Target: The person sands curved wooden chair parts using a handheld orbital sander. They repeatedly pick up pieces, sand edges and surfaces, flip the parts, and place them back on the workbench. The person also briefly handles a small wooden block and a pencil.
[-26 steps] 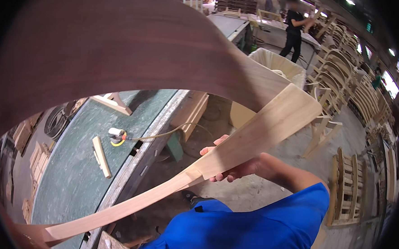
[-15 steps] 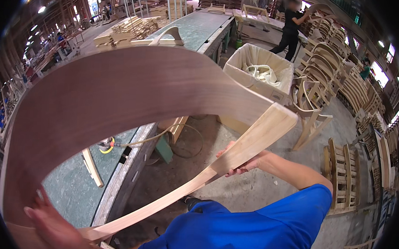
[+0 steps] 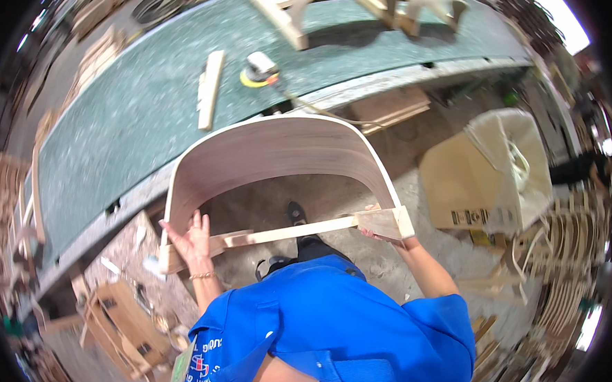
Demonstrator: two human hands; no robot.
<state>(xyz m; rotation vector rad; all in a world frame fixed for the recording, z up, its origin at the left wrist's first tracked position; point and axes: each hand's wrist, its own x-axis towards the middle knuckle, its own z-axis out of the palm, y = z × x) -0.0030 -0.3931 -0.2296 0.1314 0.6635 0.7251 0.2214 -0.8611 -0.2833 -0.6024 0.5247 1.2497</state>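
A curved wooden chair back (image 3: 280, 148) hangs in front of me, apart from the bench, with a narrow rail joining its two ends. My right hand (image 3: 406, 242) grips the right end block; fingertips show on both sides of the wood, while the rest of the fingers are hidden behind it. At the left end, my left hand (image 3: 196, 244) lies against the chair back and rail, palm turned up and fingers spread. A bracelet circles that wrist.
The green-topped workbench (image 3: 135, 140) stretches beyond the chair back. On it are a hand sander (image 3: 260, 67) with a hose, a wooden strip (image 3: 212, 89) and curved wooden frames (image 3: 343, 3). A lined cardboard box (image 3: 469, 179) stands right; wooden parts (image 3: 123, 320) lie lower left.
The chair back has come lower and farther from my view, its rail now nearly level. My view has turned left and down toward the bench. My left hand's fingers have spread.
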